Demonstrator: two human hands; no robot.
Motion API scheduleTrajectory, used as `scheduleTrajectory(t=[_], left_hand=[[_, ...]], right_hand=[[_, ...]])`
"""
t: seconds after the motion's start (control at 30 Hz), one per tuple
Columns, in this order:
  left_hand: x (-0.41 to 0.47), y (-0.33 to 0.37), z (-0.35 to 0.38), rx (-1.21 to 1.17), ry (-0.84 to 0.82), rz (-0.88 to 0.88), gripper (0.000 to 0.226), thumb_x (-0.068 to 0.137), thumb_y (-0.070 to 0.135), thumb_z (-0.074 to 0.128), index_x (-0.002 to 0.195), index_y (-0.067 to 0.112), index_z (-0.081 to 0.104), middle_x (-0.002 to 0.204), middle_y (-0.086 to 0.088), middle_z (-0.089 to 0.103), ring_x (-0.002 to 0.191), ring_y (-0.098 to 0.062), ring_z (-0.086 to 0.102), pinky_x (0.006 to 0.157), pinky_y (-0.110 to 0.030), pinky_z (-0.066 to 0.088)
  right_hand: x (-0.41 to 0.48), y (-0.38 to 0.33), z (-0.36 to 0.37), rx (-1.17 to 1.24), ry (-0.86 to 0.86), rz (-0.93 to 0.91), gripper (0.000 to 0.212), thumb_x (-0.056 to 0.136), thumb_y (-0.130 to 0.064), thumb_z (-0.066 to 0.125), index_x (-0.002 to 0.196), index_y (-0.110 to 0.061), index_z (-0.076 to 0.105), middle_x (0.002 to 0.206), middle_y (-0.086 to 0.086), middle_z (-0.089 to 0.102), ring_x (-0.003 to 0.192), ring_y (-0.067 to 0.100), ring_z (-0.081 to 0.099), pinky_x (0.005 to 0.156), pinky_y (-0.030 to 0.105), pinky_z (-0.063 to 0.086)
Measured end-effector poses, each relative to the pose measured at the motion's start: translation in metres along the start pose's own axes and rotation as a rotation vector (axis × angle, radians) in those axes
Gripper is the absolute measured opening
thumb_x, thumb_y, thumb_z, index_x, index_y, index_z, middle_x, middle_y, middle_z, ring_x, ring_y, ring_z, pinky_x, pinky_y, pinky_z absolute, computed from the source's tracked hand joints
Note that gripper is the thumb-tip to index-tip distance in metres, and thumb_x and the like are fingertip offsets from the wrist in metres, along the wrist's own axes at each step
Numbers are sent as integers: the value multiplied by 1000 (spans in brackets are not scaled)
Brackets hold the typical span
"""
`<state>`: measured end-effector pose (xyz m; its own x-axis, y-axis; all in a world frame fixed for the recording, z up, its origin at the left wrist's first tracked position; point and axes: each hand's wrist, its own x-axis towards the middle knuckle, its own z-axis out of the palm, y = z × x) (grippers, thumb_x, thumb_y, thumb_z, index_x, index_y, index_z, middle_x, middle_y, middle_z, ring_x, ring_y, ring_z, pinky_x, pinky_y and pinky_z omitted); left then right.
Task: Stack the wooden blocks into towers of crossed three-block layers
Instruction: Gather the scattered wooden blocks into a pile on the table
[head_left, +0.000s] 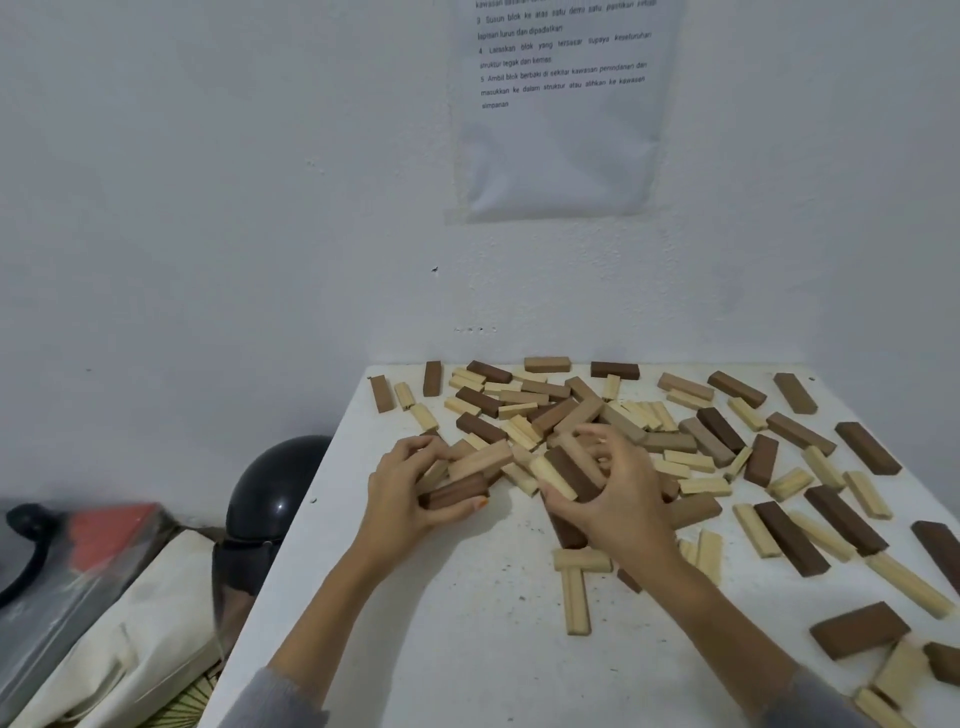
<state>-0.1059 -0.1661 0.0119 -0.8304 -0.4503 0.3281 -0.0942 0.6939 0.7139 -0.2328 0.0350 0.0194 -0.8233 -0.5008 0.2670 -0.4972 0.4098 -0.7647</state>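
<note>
Several wooden blocks (613, 415) in pale, tan and dark brown lie scattered flat over the white table (457, 623), thickest at the back middle. No tower stands. My left hand (410, 493) grips a small bundle of blocks, a dark brown block (457, 491) lowest and a tan block (480, 460) above it. My right hand (618, 493) curls round a dark brown block (574, 473) and a pale block (550, 475) lying side by side. The two hands are a short gap apart at the near edge of the heap.
A white wall with a printed sheet (561, 104) rises right behind the table. The table's left edge runs diagonally; beyond it sit a black helmet (275, 493), a beige cloth bag (130, 639) and a plastic-wrapped red item (104, 535). Loose blocks reach the right edge (857, 634).
</note>
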Motion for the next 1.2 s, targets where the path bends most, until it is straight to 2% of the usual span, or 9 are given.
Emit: scheduleTrajectory(t=[0.1, 0.23, 0.4, 0.53, 0.7, 0.83, 1.03, 1.13, 1.2], left_hand=[[26, 11, 26, 23, -25, 32, 42, 59, 65, 71, 96, 47, 61, 115, 13, 54, 112, -12, 50, 97, -45, 41], [58, 24, 57, 69, -57, 14, 45, 62, 62, 76, 99, 40, 63, 122, 8, 51, 113, -16, 46, 99, -44, 36], [84, 32, 86, 155, -78, 29, 47, 69, 51, 79, 107, 30, 63, 125, 6, 47, 113, -16, 41, 88, -32, 28], [93, 28, 98, 168, -135, 22, 50, 71, 58, 72, 111, 31, 59, 127, 6, 43, 118, -15, 38, 96, -35, 28], [94, 32, 101, 127, -230, 17, 71, 65, 74, 48, 124, 35, 52, 129, 10, 42, 122, -12, 37, 100, -34, 29], [97, 35, 91, 56, -268, 71, 72, 75, 65, 62, 136, 34, 41, 138, 19, 35, 127, 3, 30, 103, -21, 15], [102, 15, 50, -129, 76, -143, 40, 88, 26, 62, 127, 23, 53, 123, 11, 54, 116, -4, 47, 103, -31, 40], [105, -7, 23, 25, 319, -285, 43, 85, 21, 65, 126, 12, 53, 125, -2, 54, 114, -10, 43, 96, -23, 34], [107, -24, 9, 141, 371, -377, 58, 84, 27, 69, 134, 10, 45, 134, -9, 48, 123, -20, 42, 103, -32, 34]], right_hand=[[26, 13, -9, 47, 126, 107, 57, 65, -44, 81, 110, -39, 45, 103, -5, 56, 101, 18, 53, 84, 43, 52], [58, 26, -16, 35, 215, 176, 52, 66, -43, 80, 106, -33, 48, 92, -2, 57, 94, 22, 56, 81, 48, 52], [85, 39, -15, 10, 234, 228, 49, 66, -49, 77, 105, -35, 49, 93, -1, 57, 94, 22, 55, 82, 50, 51], [91, 50, -15, -12, 214, 269, 49, 66, -58, 66, 105, -32, 54, 100, -2, 59, 102, 23, 55, 89, 53, 48], [97, 49, -15, -41, 216, 288, 25, 84, -30, 65, 108, -25, 59, 107, 1, 60, 113, 26, 45, 100, 51, 37], [104, 36, -10, -157, 213, 219, 24, 88, -20, 59, 112, -21, 59, 109, 0, 54, 119, 26, 40, 102, 46, 25], [125, 7, 15, -162, 76, 4, 27, 88, -18, 60, 115, -17, 61, 110, 0, 56, 112, 22, 43, 93, 33, 33], [137, -5, 36, -172, -93, -91, 34, 87, -25, 62, 120, -21, 59, 116, -1, 57, 117, 21, 43, 94, 32, 37], [144, -14, 49, -216, -216, -106, 47, 86, -34, 64, 130, -25, 52, 125, -2, 52, 124, 19, 37, 101, 33, 35]])
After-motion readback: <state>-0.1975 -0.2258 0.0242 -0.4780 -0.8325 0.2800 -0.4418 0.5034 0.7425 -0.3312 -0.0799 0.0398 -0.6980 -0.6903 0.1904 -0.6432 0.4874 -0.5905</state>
